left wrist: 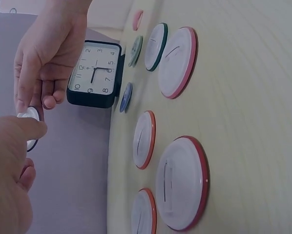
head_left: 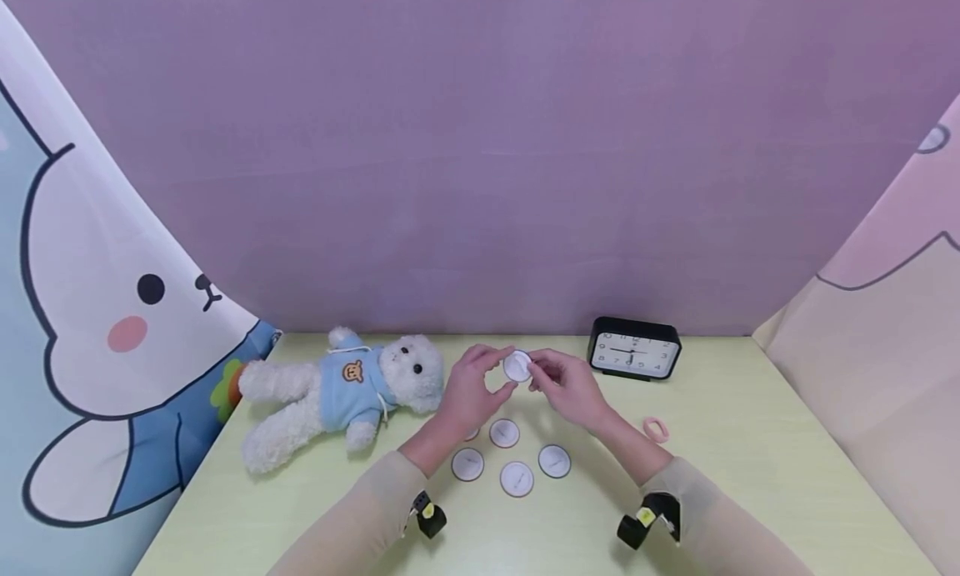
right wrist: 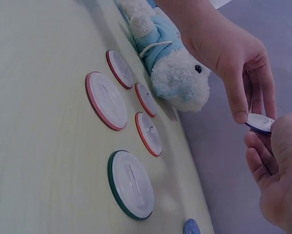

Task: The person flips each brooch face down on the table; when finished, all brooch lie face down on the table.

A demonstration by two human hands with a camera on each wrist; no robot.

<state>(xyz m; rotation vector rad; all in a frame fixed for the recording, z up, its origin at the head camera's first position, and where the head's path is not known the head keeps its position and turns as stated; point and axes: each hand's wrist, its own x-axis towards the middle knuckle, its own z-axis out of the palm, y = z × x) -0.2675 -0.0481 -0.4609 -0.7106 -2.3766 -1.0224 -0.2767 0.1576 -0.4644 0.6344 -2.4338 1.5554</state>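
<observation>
A round pin-back badge is held up above the table, its white back with the pin facing me. My left hand pinches it by the left edge between thumb and fingers. On the opposite edge, the thumb and fingers of my right hand grip it. The badge's rim looks dark blue in the right wrist view. Below the hands, several more badges lie pin side up, among them a green-rimmed badge and a pink-rimmed badge. The left wrist view also shows a small blue badge.
A white plush toy in a blue hoodie lies left of the hands. At the back right stands a black clock. A pink ring lies beyond the right forearm. Purple cloth rises behind the table.
</observation>
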